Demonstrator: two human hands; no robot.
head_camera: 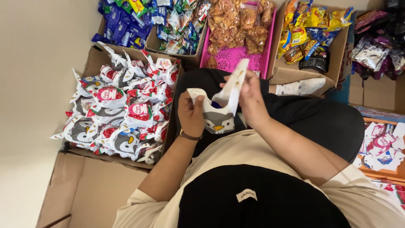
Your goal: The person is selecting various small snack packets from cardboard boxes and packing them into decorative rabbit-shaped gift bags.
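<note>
Both hands are closed on one paper penguin bag (pixel 219 119), held over the person's lap in the middle of the head view. Left hand (pixel 190 113) has its grip narrow: the thumb lies on the front of the white flap at the bag's upper left corner and the curled fingers sit behind it, so the paper is pinched between them. Right hand (pixel 249 98) has its grip closed too, fingers wrapped round the tall white strip of the bag that rises toward the pink tray (pixel 236 57); the thumb side is hidden behind the paper, so how tightly it presses cannot be told. The bag's long axis runs on a slant, from the grey penguin face with its orange beak low and near the body, up and away to the narrow white tip beside the right fingers. The printed face lies between the two wrists, a little nearer the left one, and the blue inner layer shows in the gap between the hands. Finished bags of the same kind (pixel 122 116) fill the cardboard box (pixel 93 57) just beside the left forearm, closer to the left hand than to the right. Flat unfolded bags (pixel 382 145) lie well apart, past the right elbow. Boxes of snack packets (pixel 310 29) stand beyond the knees.
</note>
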